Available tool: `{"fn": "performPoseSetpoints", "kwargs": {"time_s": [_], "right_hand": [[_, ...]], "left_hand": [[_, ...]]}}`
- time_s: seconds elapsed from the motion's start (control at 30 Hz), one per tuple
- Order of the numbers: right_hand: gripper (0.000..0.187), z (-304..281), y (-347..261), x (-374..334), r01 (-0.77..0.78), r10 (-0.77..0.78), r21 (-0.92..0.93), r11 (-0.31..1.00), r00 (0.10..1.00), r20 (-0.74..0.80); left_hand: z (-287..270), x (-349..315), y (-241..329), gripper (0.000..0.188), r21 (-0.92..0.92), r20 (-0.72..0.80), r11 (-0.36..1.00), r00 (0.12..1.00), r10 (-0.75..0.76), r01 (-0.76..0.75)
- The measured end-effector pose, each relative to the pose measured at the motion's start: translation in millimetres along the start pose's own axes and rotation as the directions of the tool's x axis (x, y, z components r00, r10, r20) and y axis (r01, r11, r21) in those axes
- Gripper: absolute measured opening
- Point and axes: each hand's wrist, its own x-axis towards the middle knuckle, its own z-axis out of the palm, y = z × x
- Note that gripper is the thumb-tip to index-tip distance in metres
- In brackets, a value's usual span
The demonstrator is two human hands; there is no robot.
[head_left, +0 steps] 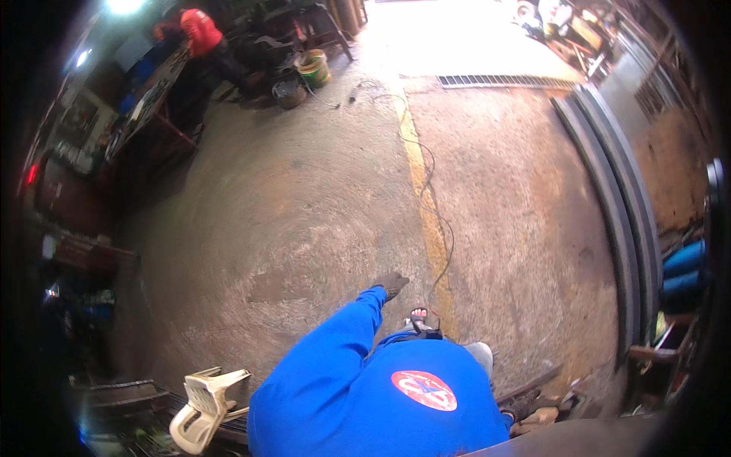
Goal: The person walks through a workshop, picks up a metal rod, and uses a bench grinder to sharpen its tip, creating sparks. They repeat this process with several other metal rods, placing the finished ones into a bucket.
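A: Your hands?

B: Left hand (392, 285) is over the floor (320, 206); fingers blur into one dark shape, can't tell if spread or pinching. Right hand (522, 405): dark patch past your cuff, state unreadable.

A: Cable?

B: Cable (434, 160) lies near your left hand, running toward the floor's glare-washed far edge. Near end's lost around your foot (418, 314).

From the head, one wide view looks down and ahead, close above a bright blue cloth top (335, 396).
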Motion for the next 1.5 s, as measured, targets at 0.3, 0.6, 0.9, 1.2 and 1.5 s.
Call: {"fn": "performPoseSetpoints", "kwargs": {"time_s": [0.3,0.6,0.9,1.2,1.5], "right_hand": [[0.048,139.8,-82.1,19.1,0.146,-0.048,-0.297,0.944,0.949,0.313],[0.052,314.5,-200.9,49.6,0.706,-0.096,-0.477,0.523,0.605,0.790],[0.042,469.7,-466.8,67.3,0.524,-0.018,-0.317,0.791,0.538,0.843],[0.050,600.7,-751.6,-42.6,0.312,-0.179,0.009,0.950,0.519,0.836],[0.082,636.1,-741.1,-120.3,0.529,-0.233,-0.320,0.786,0.733,0.639]], "left_hand": [[-37.2,-57.2,-69.1,0.062,0.110,0.178,0.966,0.951,-0.252,0.236],[-26.9,-36.1,-226.0,0.064,0.038,0.196,0.813,0.793,-0.576,0.581],[-341.3,124.4,-0.7,0.051,-0.431,-0.369,0.900,0.899,-0.236,0.059],[-412.0,165.2,-50.5,0.056,-0.225,-0.363,0.926,0.855,-0.369,0.304],[-431.7,222.7,-284.1,0.055,-0.002,0.112,0.780,0.775,-0.622,0.626]]}}
